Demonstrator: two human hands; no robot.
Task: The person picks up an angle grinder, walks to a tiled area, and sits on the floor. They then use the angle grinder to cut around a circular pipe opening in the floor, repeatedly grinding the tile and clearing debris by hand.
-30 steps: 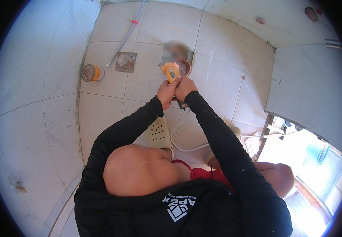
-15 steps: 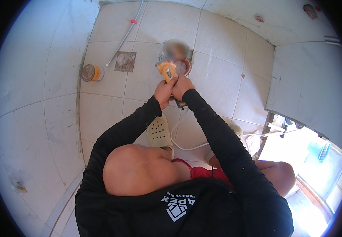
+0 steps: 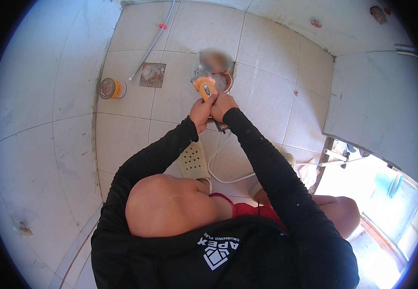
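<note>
Both my hands are closed around a yellow angle grinder point(image 3: 205, 87) held low over the floor. My left hand point(image 3: 200, 113) wraps its left side, and my right hand point(image 3: 222, 106) grips the body just beside it. The tool's head lies at the left edge of an orange pipe point(image 3: 229, 82) set in a rough opening in the tiles. Greyish material shows inside that pipe's rim. A blurred round patch hides what is just beyond the pipe. Whether the disc touches the pipe I cannot tell.
A white cord point(image 3: 233, 181) curves from the grinder past my beige clogs point(image 3: 193, 161). To the left are a tin can point(image 3: 112, 89), a square cut-out point(image 3: 152, 75) in the tiles and a grey conduit point(image 3: 152, 45). Tiled walls point(image 3: 23, 77) rise at the sides; a bright doorway point(image 3: 363, 192) is at right.
Almost nothing differs. The grinder and both hands keep their place at the pipe, and the view has shifted very slightly.
</note>
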